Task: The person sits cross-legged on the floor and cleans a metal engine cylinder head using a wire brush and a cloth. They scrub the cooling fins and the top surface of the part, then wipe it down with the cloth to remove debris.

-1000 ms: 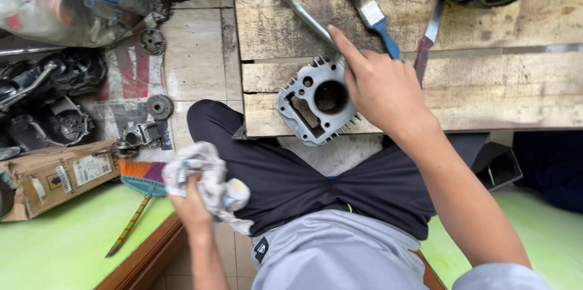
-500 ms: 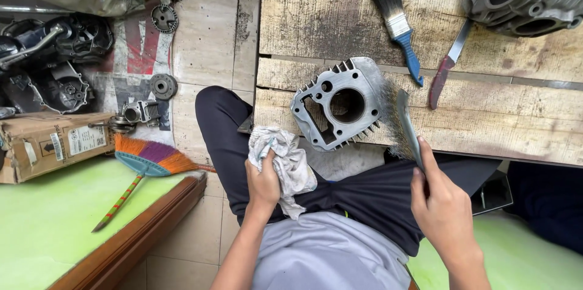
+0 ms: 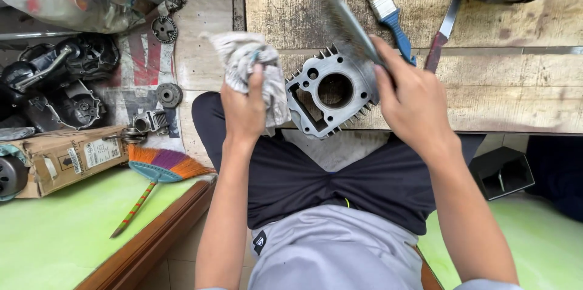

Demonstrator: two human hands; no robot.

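Grey finned cylinder block (image 3: 331, 92) flat on planks, wire brush (image 3: 340, 13) above, crumpled rag (image 3: 249, 59) beside

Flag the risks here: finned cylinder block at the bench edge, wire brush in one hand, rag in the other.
1. The cylinder block lies at the wooden bench edge, part overhanging the lap; brushing might push it off.
2. The left hand holds only the rag, so nothing clamps the block.
3. The right hand works the wire brush beside sharp fins; a slip could scrape fingers.

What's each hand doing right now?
Left hand: closed, gripping a crumpled rag.
Right hand: closed, holding a wire brush above the finned cylinder block.
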